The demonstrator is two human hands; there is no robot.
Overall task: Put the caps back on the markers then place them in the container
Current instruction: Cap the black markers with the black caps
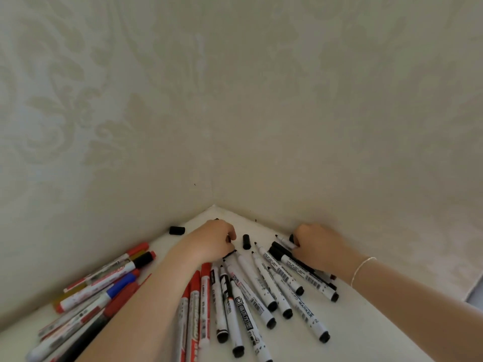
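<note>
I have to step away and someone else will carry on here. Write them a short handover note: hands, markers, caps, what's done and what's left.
Left hand: fingers curled at the tips of the black markers; what it holds is hidden.
Right hand: grips an uncapped marker near the wall.
Loose black caps: one between the hands, one by the left wall.
Red and blue markers lie at left, mostly capped.
No container in view; none stowed. Left: cap the black markers, then stow all.

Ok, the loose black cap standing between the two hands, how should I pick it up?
Pinch the black cap across its round sides, coming from above. It stands upright and apart from the markers, with bare table around it. The left hand is closest.
</note>
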